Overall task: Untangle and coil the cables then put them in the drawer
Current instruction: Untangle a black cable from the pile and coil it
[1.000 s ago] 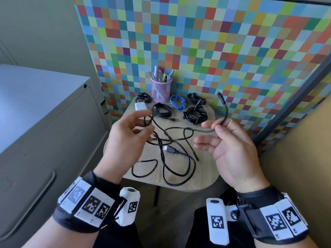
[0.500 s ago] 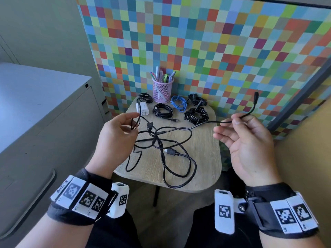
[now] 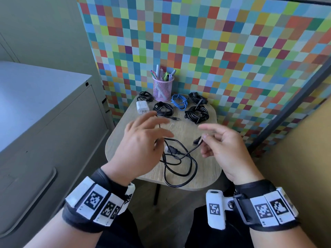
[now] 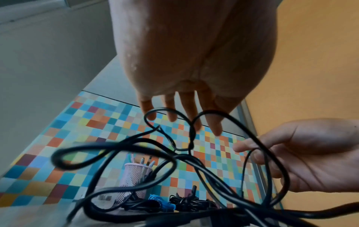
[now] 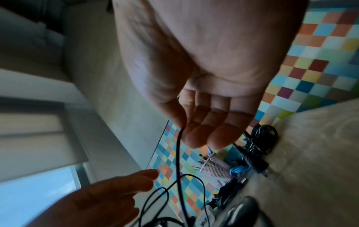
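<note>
I see the tangled black cable (image 3: 179, 158) sprawled on the small wooden table (image 3: 206, 176), on the near side of the pink pen cup (image 3: 162, 90). My right hand (image 3: 227, 149) pinches its plug end just above the tabletop. My left hand (image 3: 139, 145) hovers over the tangle, fingers spread, grasping nothing. Coiled cables (image 3: 196, 114) lie beside the cup.

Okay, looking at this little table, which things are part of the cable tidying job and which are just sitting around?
Job:
tangled black cable
coiled black cables
blue cable coil
right hand, pinching the cable's end
left hand

Lying about:
pink pen cup
white charger
</note>
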The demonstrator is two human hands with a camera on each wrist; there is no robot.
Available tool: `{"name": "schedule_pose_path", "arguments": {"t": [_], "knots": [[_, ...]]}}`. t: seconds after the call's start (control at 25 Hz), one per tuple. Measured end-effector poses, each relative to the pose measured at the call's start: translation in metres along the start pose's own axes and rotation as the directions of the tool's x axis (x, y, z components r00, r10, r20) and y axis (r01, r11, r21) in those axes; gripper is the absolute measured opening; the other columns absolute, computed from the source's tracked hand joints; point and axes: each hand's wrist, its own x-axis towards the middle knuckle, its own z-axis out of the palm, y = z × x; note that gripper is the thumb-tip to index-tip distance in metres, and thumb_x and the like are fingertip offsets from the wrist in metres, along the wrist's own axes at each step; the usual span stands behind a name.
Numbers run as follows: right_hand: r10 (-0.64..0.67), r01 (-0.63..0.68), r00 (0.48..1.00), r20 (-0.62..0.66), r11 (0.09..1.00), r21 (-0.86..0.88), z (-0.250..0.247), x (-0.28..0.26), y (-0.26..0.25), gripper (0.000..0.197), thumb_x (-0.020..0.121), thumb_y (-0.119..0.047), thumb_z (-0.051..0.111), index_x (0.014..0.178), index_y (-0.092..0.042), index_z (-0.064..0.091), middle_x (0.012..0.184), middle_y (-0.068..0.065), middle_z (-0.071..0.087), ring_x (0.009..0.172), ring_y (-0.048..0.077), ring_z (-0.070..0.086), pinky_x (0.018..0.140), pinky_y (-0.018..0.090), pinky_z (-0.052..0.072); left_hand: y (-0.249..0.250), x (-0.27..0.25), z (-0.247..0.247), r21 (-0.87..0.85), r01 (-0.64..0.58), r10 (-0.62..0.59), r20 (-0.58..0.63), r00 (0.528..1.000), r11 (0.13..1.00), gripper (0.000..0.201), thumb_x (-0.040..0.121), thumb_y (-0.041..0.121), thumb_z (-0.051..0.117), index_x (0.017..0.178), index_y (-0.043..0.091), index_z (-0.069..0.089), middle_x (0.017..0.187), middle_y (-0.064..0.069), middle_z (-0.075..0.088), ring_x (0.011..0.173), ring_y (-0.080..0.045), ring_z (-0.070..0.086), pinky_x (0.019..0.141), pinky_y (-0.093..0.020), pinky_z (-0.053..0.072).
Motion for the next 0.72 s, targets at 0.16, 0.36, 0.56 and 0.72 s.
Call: {"name": "schedule_pose_path", "arguments": {"t": [0.16,0.36,0.56,0.72], "knots": [[-0.049,0.085,0.995,0.09,0.878,-0.471,-0.008,0.001,0.008,0.02,0.097,-0.014,0.068,0.1,-0.03,0.081,0.07,-0.009,0.067,0.066,0.005,0.063,0.067,0.021,0.053,0.003,0.002,0.006,0.217,-0.002,-0.074,0.342,0.937,0.976,0.038,0.096,0.049,0.059,0.134,0.047,0.059,0.136,0.024,0.056,0.137,-0.01,0.043,0.113,-0.038,0.024],[-0.182,0.273,0.962,0.205,0.71,-0.649,-0.002,-0.003,0.013,0.022,0.087,-0.021,0.082,0.106,-0.032,0.08,0.089,-0.012,0.058,0.084,0.005,0.058,0.076,0.023,0.047,-0.006,-0.003,0.018,0.313,0.049,-0.173,0.382,0.908,0.948,0.049,0.095,0.059,0.056,0.143,0.049,0.05,0.134,0.019,0.048,0.134,-0.012,0.041,0.114,-0.04,0.028],[-0.155,0.381,0.909,0.387,0.687,-0.619,0.029,-0.007,0.003,0.02,0.092,-0.037,0.074,0.111,-0.032,0.08,0.093,-0.013,0.066,0.08,0.001,0.057,0.075,0.025,0.048,-0.012,-0.007,0.029,0.156,0.154,-0.183,0.192,0.964,0.976,0.024,0.098,0.03,0.063,0.118,0.04,0.073,0.107,0.01,0.059,0.107,-0.021,0.061,0.095,-0.043,0.045],[-0.086,0.349,0.902,0.422,0.721,-0.599,0.043,-0.007,0.004,0.022,0.094,-0.044,0.071,0.109,-0.031,0.08,0.094,-0.012,0.074,0.087,0.008,0.066,0.082,0.035,0.055,-0.014,-0.004,0.023,-0.25,0.19,-0.206,-0.037,0.978,0.949,0.018,0.093,0.011,0.074,0.098,0.027,0.081,0.091,0.012,0.068,0.08,-0.008,0.066,0.077,-0.027,0.055]]}}
